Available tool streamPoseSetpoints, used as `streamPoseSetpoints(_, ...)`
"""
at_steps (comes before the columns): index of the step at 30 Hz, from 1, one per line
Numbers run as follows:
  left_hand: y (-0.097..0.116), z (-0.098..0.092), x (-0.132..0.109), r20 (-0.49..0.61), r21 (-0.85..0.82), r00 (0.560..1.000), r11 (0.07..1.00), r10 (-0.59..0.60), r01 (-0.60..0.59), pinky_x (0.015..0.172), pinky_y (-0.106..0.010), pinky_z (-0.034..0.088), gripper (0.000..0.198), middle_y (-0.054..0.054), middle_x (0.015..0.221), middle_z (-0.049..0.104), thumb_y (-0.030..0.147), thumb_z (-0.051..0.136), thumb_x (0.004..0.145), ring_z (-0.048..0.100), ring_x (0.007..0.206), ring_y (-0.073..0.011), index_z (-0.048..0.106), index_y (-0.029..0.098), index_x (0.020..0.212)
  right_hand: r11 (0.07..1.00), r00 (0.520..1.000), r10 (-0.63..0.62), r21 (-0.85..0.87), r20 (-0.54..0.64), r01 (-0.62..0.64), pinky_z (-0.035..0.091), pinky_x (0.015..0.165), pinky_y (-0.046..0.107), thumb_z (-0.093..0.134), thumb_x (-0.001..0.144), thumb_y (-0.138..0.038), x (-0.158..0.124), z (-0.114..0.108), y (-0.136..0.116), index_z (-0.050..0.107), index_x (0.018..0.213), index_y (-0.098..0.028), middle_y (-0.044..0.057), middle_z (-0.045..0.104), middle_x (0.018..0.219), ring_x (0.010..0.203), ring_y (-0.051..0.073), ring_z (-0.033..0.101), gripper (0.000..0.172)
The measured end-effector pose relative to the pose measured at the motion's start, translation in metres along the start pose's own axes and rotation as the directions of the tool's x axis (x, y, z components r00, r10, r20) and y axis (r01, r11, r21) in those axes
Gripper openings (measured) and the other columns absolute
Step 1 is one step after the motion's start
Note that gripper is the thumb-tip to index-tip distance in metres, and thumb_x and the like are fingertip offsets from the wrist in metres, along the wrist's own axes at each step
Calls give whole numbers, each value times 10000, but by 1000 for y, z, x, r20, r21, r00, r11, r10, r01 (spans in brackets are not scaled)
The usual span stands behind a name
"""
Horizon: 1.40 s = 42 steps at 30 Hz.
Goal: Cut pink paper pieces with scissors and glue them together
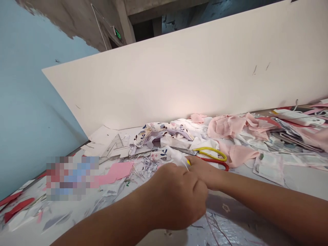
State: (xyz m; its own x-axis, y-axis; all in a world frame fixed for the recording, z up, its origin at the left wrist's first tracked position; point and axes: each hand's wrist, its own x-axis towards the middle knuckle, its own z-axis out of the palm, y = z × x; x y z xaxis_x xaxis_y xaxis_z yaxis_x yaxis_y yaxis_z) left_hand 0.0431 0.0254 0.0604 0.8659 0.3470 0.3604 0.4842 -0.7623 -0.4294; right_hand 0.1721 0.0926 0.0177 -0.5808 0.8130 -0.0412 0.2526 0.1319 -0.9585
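Head view. Pink paper [116, 172] lies at 9 o'clock of the hands. Left hand [176, 200] is a closed fist, contents hidden. White scrap [176, 155] sits at its 12 o'clock, pinched by right hand [205, 176]. Scissors [207, 152] are just beyond at 12 o'clock, pink cloth [230, 126] at 1 o'clock.

An upright board [205, 68] stands along the far edge of the bench [302, 181]. Before it, mid-bench, lies a heap of cloth scraps [166, 135], with folded cloth pieces [230, 128] to its right and flat packets [269, 164] nearer the right edge. A set square [116, 145] lies left of the heap, a paper cut-out [115, 172] in front of it. Scissors [205, 153] lie just behind the right hand [205, 176], which meets the left hand [176, 198] over the near middle.
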Motion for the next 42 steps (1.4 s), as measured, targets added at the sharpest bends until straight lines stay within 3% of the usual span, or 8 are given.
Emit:
streamPoseSetpoints(3,-19,-9,-4,59,-117,972,966,-226,232,440,-262,157,185,11,492,378,213,369,746,261,458,-103,385,180,565,982,996,-7,188,-92,24,177,421,214,486,574,-141,2,-3,-2,357,596,-197,-85,287,477,436,55,235,143)
streamPoseSetpoints(7,-43,-17,-10,288,-190,796,783,-533,593,430,-254,159,232,30,479,303,197,322,763,248,436,-92,275,174,536,930,989,30,368,-143,25,158,410,205,548,612,-189,0,0,-1,346,613,-193,-97,266,482,417,38,210,203)
streamPoseSetpoints(14,-42,-17,-10,436,-259,760,741,-483,619,470,-248,213,249,22,540,399,224,276,793,332,502,-103,348,176,560,969,987,54,247,-153,-15,277,446,216,458,743,-327,-10,10,-8,416,765,-204,-59,393,582,465,72,350,133)
streamPoseSetpoints(20,-47,-15,-17,600,-260,646,649,-471,715,455,-260,207,404,8,578,475,482,268,802,383,483,-106,443,180,598,979,942,-188,-133,-278,156,330,550,244,498,730,-409,-5,3,-4,453,738,-201,-35,465,665,620,117,431,213)
streamPoseSetpoints(28,-49,-4,-15,471,-187,758,789,-451,585,723,-332,302,414,-42,796,532,383,273,830,438,849,-204,567,191,611,846,923,-232,-531,-308,35,290,494,240,484,739,-423,-7,4,1,408,757,-214,-8,534,713,621,148,467,223)
streamPoseSetpoints(31,-44,2,-12,408,-224,793,793,-452,567,715,-317,310,303,-23,675,511,251,314,811,448,712,-157,497,171,584,781,922,-272,-622,-276,44,296,500,247,499,730,-361,-9,5,0,382,753,-213,1,547,726,636,163,494,190)
streamPoseSetpoints(38,-37,19,-8,393,-384,691,575,-607,723,459,-235,240,219,30,575,411,239,274,811,349,514,-102,289,187,599,701,884,-420,-692,-207,170,372,582,302,432,753,-209,-10,7,7,318,875,-186,101,477,920,768,208,512,169)
streamPoseSetpoints(42,-36,17,-7,361,-459,706,543,-609,704,451,-233,227,274,41,535,347,299,272,826,307,497,-92,260,183,578,777,883,-434,-571,-179,266,387,595,300,445,748,-197,-12,5,3,285,944,-182,83,483,882,773,197,512,253)
